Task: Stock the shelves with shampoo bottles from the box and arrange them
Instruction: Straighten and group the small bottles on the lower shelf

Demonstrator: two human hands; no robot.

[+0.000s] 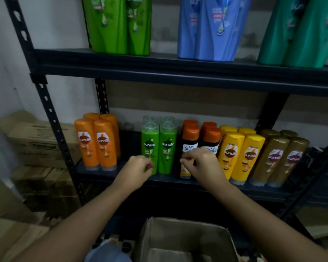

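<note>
On the middle shelf (121,173) stand groups of shampoo bottles. From the left they are orange bottles (97,144), green bottles (158,148), black bottles with orange caps (190,146), yellow bottles (239,156) and gold bottles (278,157). My left hand (137,168) hovers with loosely curled fingers at the lower left of the front green bottle, fingertips just touching it. My right hand (201,163) is loosely curled in front of the black bottles and covers their lower labels. Neither hand holds anything that I can see. The open cardboard box (186,233) sits below, between my forearms.
The upper shelf (178,70) carries large green (117,25), blue (210,29) and teal (299,35) bottles. Stacked cardboard cartons (42,144) stand left of the rack post (53,118). A gap on the shelf lies between the orange and green groups.
</note>
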